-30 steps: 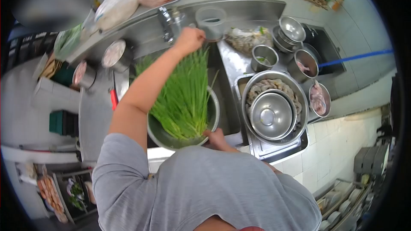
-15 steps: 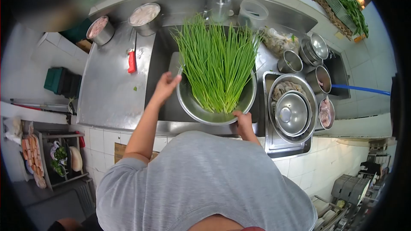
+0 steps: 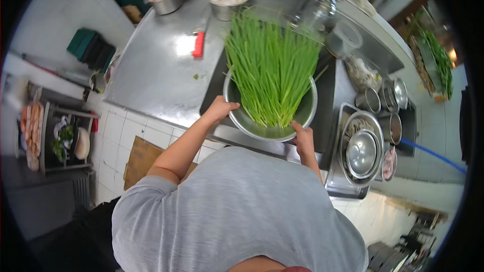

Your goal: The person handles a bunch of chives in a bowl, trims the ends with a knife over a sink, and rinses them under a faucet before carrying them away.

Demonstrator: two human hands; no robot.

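Fingers of both hands, left hand point(image 3: 220, 108) and right hand point(image 3: 303, 138), clamp the bowl point(image 3: 250, 126) rim over the sink edge; the long chives point(image 3: 269, 78) could spill if it tips.

The scene is evenly and brightly lit from above. Glare is thrown off the steel counter point(image 3: 151, 70). Strong fisheye bending (with black corners) is seen at the edges, where detail is blurred.

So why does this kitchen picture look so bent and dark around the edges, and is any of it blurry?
Head view: a fisheye lens curves the steel counter and leaves black corners; glare sits beside the red-handled knife; the tips of the green chives smear, while both hands on the metal bowl look sharp.
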